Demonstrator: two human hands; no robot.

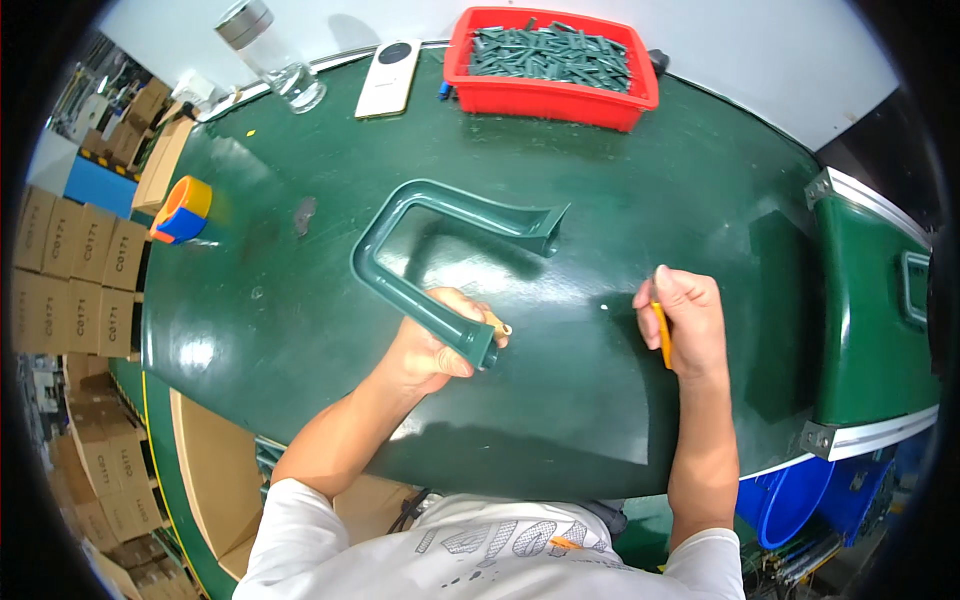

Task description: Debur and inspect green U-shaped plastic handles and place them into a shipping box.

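Note:
A dark green, U-shaped plastic handle (372, 258) with flared ends is held up over the table by my left hand (430, 350). My fingers close around its near end, while the far end points right, above the tabletop. By that near end, a tan, wrap-like piece (497, 325) shows at a fingertip of the same hand. Further right, my right hand (685, 318) is closed on a slim yellow-handled tool (662, 335). Its tip is mostly hidden by the fingers, so I cannot tell its exact kind. The two hands are well apart.
Green strips fill a red bin (545, 105) at the back of the green table (560, 420). A phone (388, 80) and a glass bottle (285, 75) stand left of it. Tape rolls (183, 210) lie at the left edge. A conveyor (870, 300) adjoins on the right.

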